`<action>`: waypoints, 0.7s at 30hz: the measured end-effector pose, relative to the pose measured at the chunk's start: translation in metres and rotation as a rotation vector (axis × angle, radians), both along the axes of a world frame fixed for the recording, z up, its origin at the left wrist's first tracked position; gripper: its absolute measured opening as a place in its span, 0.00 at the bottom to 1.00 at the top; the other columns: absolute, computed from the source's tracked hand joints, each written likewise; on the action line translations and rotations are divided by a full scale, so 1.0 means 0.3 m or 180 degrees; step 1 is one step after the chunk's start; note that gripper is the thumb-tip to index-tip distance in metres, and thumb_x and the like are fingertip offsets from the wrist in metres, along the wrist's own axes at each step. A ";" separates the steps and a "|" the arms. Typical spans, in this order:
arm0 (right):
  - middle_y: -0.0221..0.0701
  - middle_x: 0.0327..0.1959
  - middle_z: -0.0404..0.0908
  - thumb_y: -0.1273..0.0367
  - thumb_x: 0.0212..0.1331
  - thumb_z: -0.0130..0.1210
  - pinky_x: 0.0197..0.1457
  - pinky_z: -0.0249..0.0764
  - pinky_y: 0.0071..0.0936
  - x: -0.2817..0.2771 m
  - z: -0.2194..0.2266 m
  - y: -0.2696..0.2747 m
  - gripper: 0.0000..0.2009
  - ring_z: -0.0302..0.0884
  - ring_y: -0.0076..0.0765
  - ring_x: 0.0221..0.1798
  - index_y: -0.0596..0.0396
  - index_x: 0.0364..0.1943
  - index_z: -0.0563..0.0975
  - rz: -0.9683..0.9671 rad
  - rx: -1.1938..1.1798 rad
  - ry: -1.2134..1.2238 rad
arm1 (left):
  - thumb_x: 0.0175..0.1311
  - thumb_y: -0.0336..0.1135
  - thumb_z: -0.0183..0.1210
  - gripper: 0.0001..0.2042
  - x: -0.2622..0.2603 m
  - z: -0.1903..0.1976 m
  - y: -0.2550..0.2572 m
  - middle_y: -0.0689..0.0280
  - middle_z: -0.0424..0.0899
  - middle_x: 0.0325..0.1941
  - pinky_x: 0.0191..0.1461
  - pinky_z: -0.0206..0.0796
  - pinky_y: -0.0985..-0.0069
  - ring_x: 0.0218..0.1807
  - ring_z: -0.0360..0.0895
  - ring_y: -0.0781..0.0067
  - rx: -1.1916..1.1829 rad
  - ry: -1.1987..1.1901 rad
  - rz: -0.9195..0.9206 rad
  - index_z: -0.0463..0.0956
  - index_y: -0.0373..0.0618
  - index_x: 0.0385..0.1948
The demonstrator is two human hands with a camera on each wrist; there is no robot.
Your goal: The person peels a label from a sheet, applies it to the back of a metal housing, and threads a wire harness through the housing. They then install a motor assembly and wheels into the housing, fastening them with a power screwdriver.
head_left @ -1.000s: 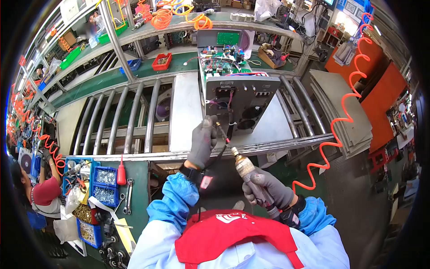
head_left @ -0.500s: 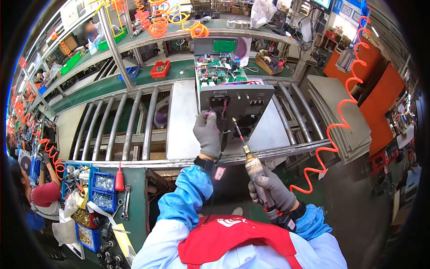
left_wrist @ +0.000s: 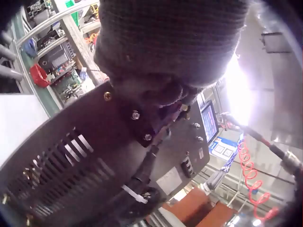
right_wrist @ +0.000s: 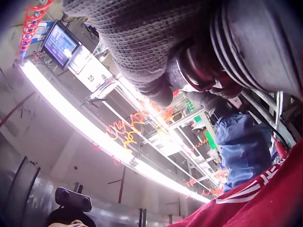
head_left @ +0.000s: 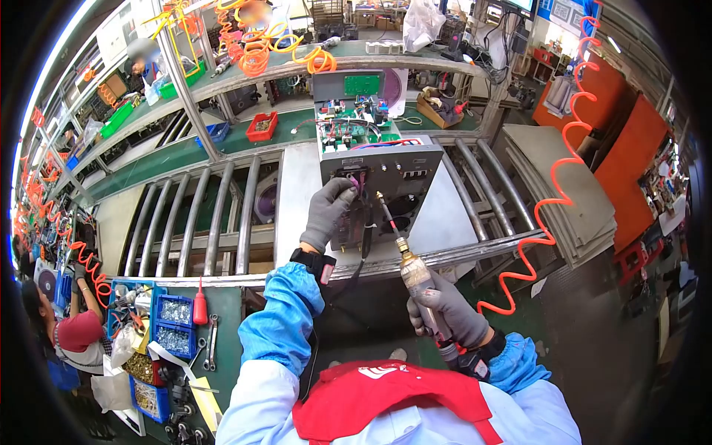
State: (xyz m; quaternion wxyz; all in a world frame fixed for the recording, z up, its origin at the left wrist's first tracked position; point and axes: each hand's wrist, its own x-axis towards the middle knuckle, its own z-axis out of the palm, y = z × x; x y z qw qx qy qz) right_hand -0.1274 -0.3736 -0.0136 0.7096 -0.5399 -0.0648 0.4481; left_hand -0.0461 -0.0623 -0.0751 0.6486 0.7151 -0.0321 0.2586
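At the near edge of the roller conveyor (head_left: 222, 204), my gloved hands work on a grey metal unit (head_left: 386, 174).
My left hand (head_left: 328, 210) pinches its purple connector (head_left: 357, 180); my right hand (head_left: 445, 308) grips the pneumatic screwdriver (head_left: 411, 271), its length tilted up-left, bit toward the panel.

Grey knit cloth on the left hand (head_left: 328, 209), matt dark metal panel (head_left: 404, 172) at its fingertips (perforated vents), brassy-metal driver (head_left: 417, 278) in the knit-gloved right hand (head_left: 451, 311)

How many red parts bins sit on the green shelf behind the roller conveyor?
1: the red bin sits on the green shelf, left of the open grey unit, beside a blue bin. Others may be hidden behind the unit.
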 end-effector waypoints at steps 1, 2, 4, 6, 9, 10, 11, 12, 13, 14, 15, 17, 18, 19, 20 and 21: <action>0.31 0.30 0.77 0.59 0.59 0.61 0.29 0.77 0.29 0.000 0.007 0.008 0.25 0.78 0.28 0.28 0.49 0.58 0.66 -0.0002 -0.0003 -0.0016 | 0.69 0.32 0.60 0.08 -0.002 0.005 -0.010 0.71 0.81 0.36 0.46 0.68 0.81 0.39 0.75 0.83 -0.0009 -0.0047 0.0135 0.80 0.38 0.43; 0.31 0.31 0.77 0.60 0.60 0.61 0.29 0.77 0.29 0.003 0.008 0.015 0.25 0.78 0.28 0.28 0.49 0.59 0.66 0.0017 -0.0020 -0.0049 | 0.69 0.33 0.61 0.09 -0.010 0.017 -0.024 0.71 0.80 0.34 0.43 0.68 0.82 0.37 0.74 0.84 -0.0018 -0.0099 0.0273 0.80 0.37 0.43; 0.31 0.31 0.77 0.61 0.60 0.60 0.29 0.78 0.29 0.010 0.000 0.032 0.26 0.78 0.28 0.28 0.49 0.60 0.65 0.0056 -0.0057 -0.0104 | 0.70 0.35 0.60 0.08 -0.031 0.041 -0.056 0.75 0.76 0.27 0.28 0.61 0.85 0.25 0.68 0.88 -0.0522 0.0205 0.0395 0.81 0.39 0.41; 0.32 0.31 0.77 0.61 0.61 0.59 0.30 0.78 0.29 0.021 -0.007 0.057 0.26 0.78 0.29 0.28 0.49 0.62 0.65 0.0157 -0.0058 -0.0096 | 0.70 0.35 0.60 0.07 -0.030 0.040 -0.079 0.77 0.74 0.24 0.24 0.56 0.85 0.22 0.64 0.90 -0.0762 0.0227 0.0469 0.81 0.41 0.40; 0.32 0.31 0.77 0.61 0.62 0.59 0.29 0.78 0.28 0.041 -0.016 0.092 0.25 0.78 0.28 0.27 0.49 0.61 0.65 0.0261 -0.0071 -0.0012 | 0.70 0.32 0.58 0.07 -0.027 0.025 -0.069 0.73 0.79 0.30 0.34 0.63 0.83 0.30 0.69 0.87 -0.0790 0.0328 0.0459 0.80 0.38 0.40; 0.31 0.31 0.77 0.61 0.62 0.58 0.29 0.78 0.27 0.047 -0.019 0.100 0.25 0.78 0.27 0.27 0.48 0.61 0.65 0.0276 -0.0071 0.0035 | 0.70 0.31 0.57 0.07 -0.026 0.017 -0.060 0.71 0.81 0.34 0.41 0.67 0.82 0.36 0.73 0.85 -0.0744 0.0375 0.0442 0.80 0.37 0.41; 0.31 0.31 0.77 0.61 0.62 0.58 0.28 0.78 0.27 0.052 -0.021 0.110 0.24 0.78 0.27 0.27 0.48 0.60 0.65 0.0293 -0.0070 0.0082 | 0.70 0.30 0.57 0.07 -0.024 0.011 -0.057 0.71 0.81 0.34 0.41 0.67 0.82 0.36 0.73 0.85 -0.0729 0.0320 0.0431 0.80 0.37 0.41; 0.31 0.30 0.77 0.61 0.63 0.58 0.28 0.78 0.26 0.055 -0.023 0.119 0.23 0.78 0.26 0.26 0.48 0.59 0.65 0.0295 -0.0104 0.0059 | 0.70 0.30 0.57 0.07 -0.023 0.005 -0.055 0.71 0.81 0.34 0.41 0.67 0.82 0.36 0.73 0.85 -0.0714 0.0267 0.0420 0.81 0.37 0.41; 0.31 0.30 0.77 0.61 0.64 0.57 0.28 0.79 0.26 0.058 -0.022 0.123 0.23 0.78 0.26 0.26 0.48 0.59 0.65 0.0307 -0.0111 0.0069 | 0.70 0.30 0.57 0.07 -0.023 0.000 -0.053 0.72 0.81 0.34 0.41 0.67 0.82 0.36 0.72 0.85 -0.0701 0.0215 0.0409 0.81 0.37 0.41; 0.31 0.30 0.77 0.61 0.64 0.57 0.28 0.79 0.26 0.062 -0.020 0.127 0.22 0.78 0.26 0.26 0.48 0.59 0.65 0.0321 -0.0123 0.0077 | 0.70 0.30 0.57 0.07 -0.024 -0.001 -0.051 0.72 0.81 0.34 0.41 0.67 0.82 0.36 0.73 0.85 -0.0662 0.0208 0.0403 0.81 0.37 0.41; 0.31 0.30 0.77 0.61 0.64 0.57 0.28 0.79 0.26 0.066 -0.019 0.129 0.22 0.78 0.26 0.26 0.48 0.59 0.65 0.0337 -0.0137 0.0083 | 0.70 0.30 0.57 0.07 -0.025 -0.001 -0.048 0.72 0.81 0.34 0.42 0.68 0.83 0.37 0.73 0.85 -0.0626 0.0198 0.0398 0.81 0.37 0.42; 0.31 0.31 0.77 0.61 0.65 0.56 0.28 0.79 0.25 0.072 -0.026 0.129 0.22 0.78 0.26 0.26 0.48 0.59 0.65 0.0347 -0.0077 0.0107 | 0.71 0.30 0.57 0.07 -0.025 0.000 -0.046 0.74 0.80 0.33 0.36 0.64 0.84 0.33 0.71 0.87 -0.0590 0.0101 0.0383 0.82 0.39 0.43; 0.31 0.31 0.77 0.61 0.65 0.56 0.28 0.79 0.25 0.074 -0.029 0.127 0.22 0.78 0.26 0.26 0.48 0.59 0.65 0.0350 -0.0046 0.0124 | 0.71 0.31 0.57 0.07 -0.025 0.000 -0.049 0.75 0.79 0.32 0.31 0.61 0.86 0.28 0.69 0.89 -0.0591 0.0019 0.0370 0.82 0.40 0.43; 0.31 0.31 0.77 0.61 0.65 0.56 0.28 0.79 0.25 0.075 -0.025 0.126 0.22 0.78 0.25 0.26 0.48 0.59 0.65 0.0353 -0.0067 0.0117 | 0.72 0.32 0.57 0.08 -0.025 -0.002 -0.051 0.76 0.79 0.31 0.25 0.57 0.87 0.24 0.66 0.91 -0.0592 -0.0059 0.0357 0.82 0.41 0.44; 0.31 0.31 0.77 0.61 0.65 0.56 0.28 0.79 0.25 0.076 -0.018 0.127 0.22 0.78 0.25 0.26 0.48 0.59 0.65 0.0356 -0.0088 0.0112 | 0.72 0.31 0.57 0.08 -0.024 -0.004 -0.050 0.76 0.79 0.31 0.26 0.59 0.87 0.25 0.67 0.91 -0.0562 -0.0112 0.0354 0.82 0.41 0.44; 0.30 0.31 0.77 0.61 0.65 0.56 0.28 0.80 0.25 0.076 -0.015 0.127 0.22 0.78 0.25 0.26 0.48 0.59 0.65 0.0357 -0.0106 0.0106 | 0.72 0.31 0.56 0.08 -0.021 -0.006 -0.049 0.76 0.79 0.32 0.28 0.60 0.87 0.27 0.68 0.90 -0.0529 -0.0167 0.0350 0.82 0.41 0.44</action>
